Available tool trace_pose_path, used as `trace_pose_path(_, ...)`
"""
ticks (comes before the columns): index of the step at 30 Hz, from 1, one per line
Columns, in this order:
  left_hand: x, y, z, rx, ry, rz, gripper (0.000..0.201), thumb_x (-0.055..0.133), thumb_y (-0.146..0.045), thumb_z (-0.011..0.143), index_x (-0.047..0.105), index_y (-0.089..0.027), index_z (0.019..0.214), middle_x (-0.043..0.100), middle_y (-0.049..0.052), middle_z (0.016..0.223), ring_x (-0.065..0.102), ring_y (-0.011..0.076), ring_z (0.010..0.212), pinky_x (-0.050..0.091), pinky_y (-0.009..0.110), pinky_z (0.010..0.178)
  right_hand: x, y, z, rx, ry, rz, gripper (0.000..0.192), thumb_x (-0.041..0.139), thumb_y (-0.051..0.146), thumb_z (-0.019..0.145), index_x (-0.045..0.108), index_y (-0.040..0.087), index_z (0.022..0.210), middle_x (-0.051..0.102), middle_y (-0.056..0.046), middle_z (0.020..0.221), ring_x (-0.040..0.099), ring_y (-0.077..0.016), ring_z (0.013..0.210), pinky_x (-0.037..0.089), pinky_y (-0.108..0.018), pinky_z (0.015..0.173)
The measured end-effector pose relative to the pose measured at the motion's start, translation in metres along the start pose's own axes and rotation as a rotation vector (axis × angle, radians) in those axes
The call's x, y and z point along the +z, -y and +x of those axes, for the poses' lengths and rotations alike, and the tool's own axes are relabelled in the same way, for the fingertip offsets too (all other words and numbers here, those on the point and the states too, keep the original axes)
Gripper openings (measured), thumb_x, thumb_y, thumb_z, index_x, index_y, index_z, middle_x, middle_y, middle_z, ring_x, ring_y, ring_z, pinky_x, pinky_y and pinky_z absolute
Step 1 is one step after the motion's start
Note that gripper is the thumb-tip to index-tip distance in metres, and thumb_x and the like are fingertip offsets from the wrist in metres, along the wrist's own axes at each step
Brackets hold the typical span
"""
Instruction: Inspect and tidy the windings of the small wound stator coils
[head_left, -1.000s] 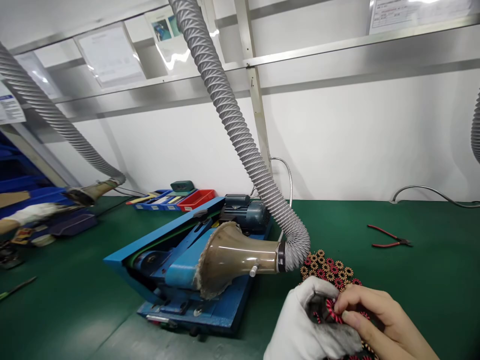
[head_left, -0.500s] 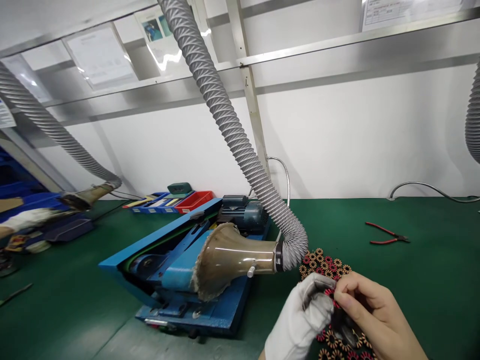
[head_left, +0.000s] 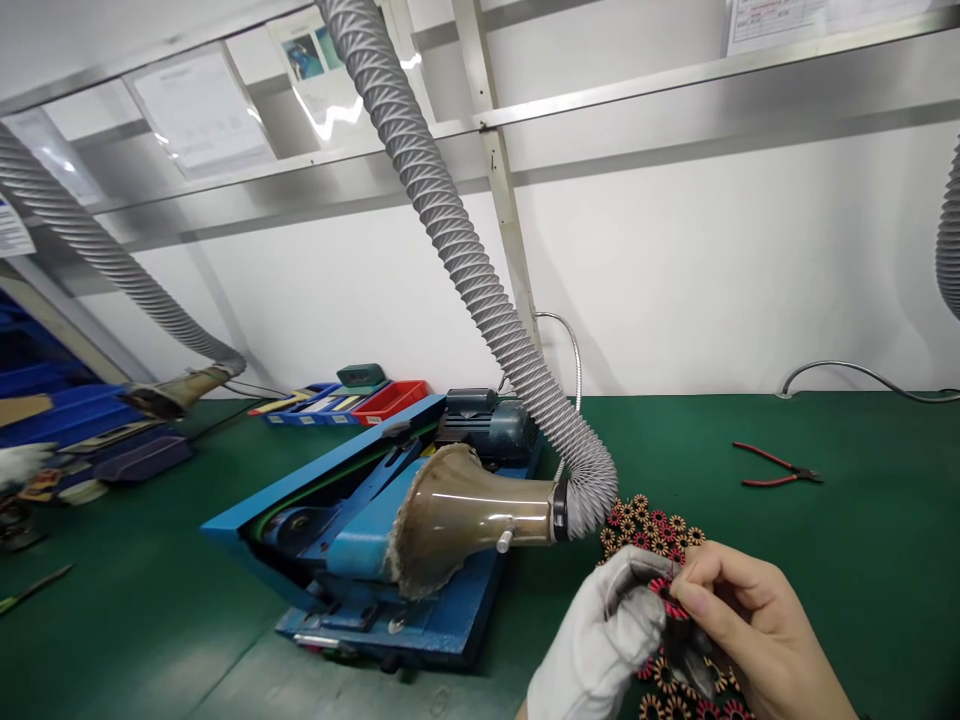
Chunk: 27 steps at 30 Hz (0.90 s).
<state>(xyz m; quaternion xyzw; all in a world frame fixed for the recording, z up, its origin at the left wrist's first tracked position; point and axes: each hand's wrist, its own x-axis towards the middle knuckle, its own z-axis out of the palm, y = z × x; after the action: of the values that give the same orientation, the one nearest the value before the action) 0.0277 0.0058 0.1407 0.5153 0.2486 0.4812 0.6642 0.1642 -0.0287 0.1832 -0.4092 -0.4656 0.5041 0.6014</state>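
In a white glove with greyed fingertips, my left hand (head_left: 611, 630) is closed on a small red-wound ring coil (head_left: 670, 598), pinching it between thumb and fingers. My bare right hand (head_left: 750, 610) is closed in a pinch of thumb and index finger at the coil's upper right edge. What sits between those fingertips is too small to make out. Beneath and behind both hands, many ring coils (head_left: 640, 515) with tan or red windings lie on the green table (head_left: 847, 600). My hands hide part of this pile.
Left of my hands stands a blue belt machine (head_left: 360, 550) with a brown suction hood (head_left: 472, 520) and a grey hose (head_left: 457, 240). Red-handled pliers (head_left: 780, 470) lie at the right. Parts bins (head_left: 390, 402) stand behind the machine. Another person's gloved hand (head_left: 26, 463) shows far left.
The red coil shows more fully between my hands, and my right fingertips have shifted slightly. The other person's gloved hand has moved left. The view has shifted very slightly.
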Motion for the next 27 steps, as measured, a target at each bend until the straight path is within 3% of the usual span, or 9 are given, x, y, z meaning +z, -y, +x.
trace_pose_path(5, 0.004, -0.002, -0.001, -0.055, -0.002, -0.091, 0.053, 0.075, -0.063, 0.068, 0.073, -0.015, 0.09, 0.058, 0.002, 0.074, 0.052, 0.0146, 0.069, 0.042, 0.026, 0.064, -0.001, 0.006, 0.0, 0.023, 0.055, -0.098, 0.051, 0.072, 0.065, 0.075, 0.059, 0.017, 0.06, 0.043, 0.004, 0.057, 0.028, -0.0125, 0.053, 0.022, -0.027, 0.051)
trace_pose_path(10, 0.005, -0.002, 0.001, -0.064, 0.0, -0.065, 0.056, 0.076, -0.065, 0.064, 0.072, -0.015, 0.087, 0.057, 0.002, 0.072, 0.054, 0.0167, 0.072, 0.044, 0.028, 0.067, -0.009, 0.009, -0.003, 0.001, 0.142, -0.194, 0.045, 0.063, 0.063, 0.084, 0.067, 0.019, 0.073, 0.049, 0.002, 0.064, 0.037, -0.0151, 0.058, 0.03, -0.028, 0.055)
trace_pose_path(17, 0.006, -0.002, -0.001, -0.118, -0.037, -0.1, 0.058, 0.078, -0.066, 0.061, 0.072, -0.015, 0.087, 0.056, 0.002, 0.074, 0.051, 0.0149, 0.07, 0.04, 0.026, 0.063, -0.011, 0.004, -0.003, -0.042, 0.179, -0.206, 0.044, 0.055, 0.059, 0.091, 0.058, 0.021, 0.07, 0.045, 0.004, 0.065, 0.039, -0.0155, 0.061, 0.031, -0.027, 0.057)
trace_pose_path(22, 0.007, -0.006, 0.002, -0.119, -0.019, -0.073, 0.059, 0.079, -0.068, 0.059, 0.071, -0.015, 0.084, 0.06, 0.003, 0.076, 0.054, 0.0163, 0.072, 0.042, 0.029, 0.068, -0.01, 0.003, -0.004, -0.069, 0.128, -0.295, 0.04, 0.059, 0.054, 0.09, 0.061, 0.02, 0.069, 0.046, 0.004, 0.062, 0.04, -0.0152, 0.059, 0.028, -0.028, 0.057)
trace_pose_path(27, 0.009, -0.006, 0.002, -0.156, -0.05, -0.088, 0.06, 0.079, -0.069, 0.055, 0.07, -0.016, 0.08, 0.058, 0.001, 0.071, 0.052, 0.014, 0.067, 0.04, 0.027, 0.064, -0.004, 0.01, -0.002, -0.033, 0.098, -0.236, 0.05, 0.06, 0.066, 0.084, 0.058, 0.02, 0.065, 0.045, 0.003, 0.058, 0.039, -0.0155, 0.056, 0.029, -0.027, 0.054)
